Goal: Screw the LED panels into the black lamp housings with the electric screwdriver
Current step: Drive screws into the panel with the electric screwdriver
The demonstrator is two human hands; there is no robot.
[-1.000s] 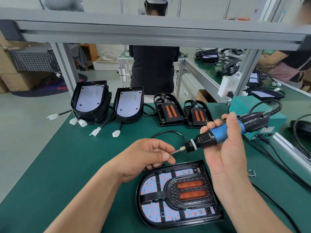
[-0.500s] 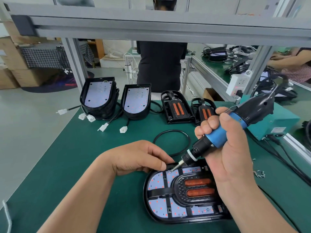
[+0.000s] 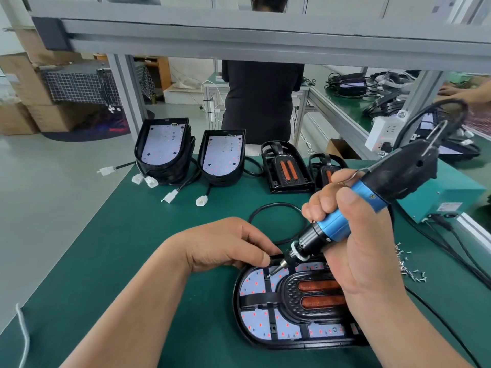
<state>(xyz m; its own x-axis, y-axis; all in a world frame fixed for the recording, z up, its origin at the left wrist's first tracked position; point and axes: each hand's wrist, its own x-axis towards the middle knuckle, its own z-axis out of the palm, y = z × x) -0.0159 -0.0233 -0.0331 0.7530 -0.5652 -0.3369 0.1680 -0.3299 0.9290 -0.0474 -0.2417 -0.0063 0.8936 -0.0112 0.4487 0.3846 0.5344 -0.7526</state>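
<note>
Electric screwdriver (image 3: 334,229), held level a second ago, now tilts down in the right hand (image 3: 364,251), which grips it. Its bit touches the LED panel (image 3: 255,282) in the black lamp housing (image 3: 236,314) on the counter (image 3: 132,248). The left hand (image 3: 225,243), earlier at the bit, rests curled on the housing's rim; whether it grips anything is unclear.

Right hand (image 3: 372,251) gripping; left hand (image 3: 225,243) curled.

No text can be read. A label (image 3: 448,207) is borne by the teal box (image 3: 459,188) beyond the right hand (image 3: 364,251), and a round mark (image 3: 372,197) by the electric screwdriver (image 3: 406,173); both are illegible.
</note>
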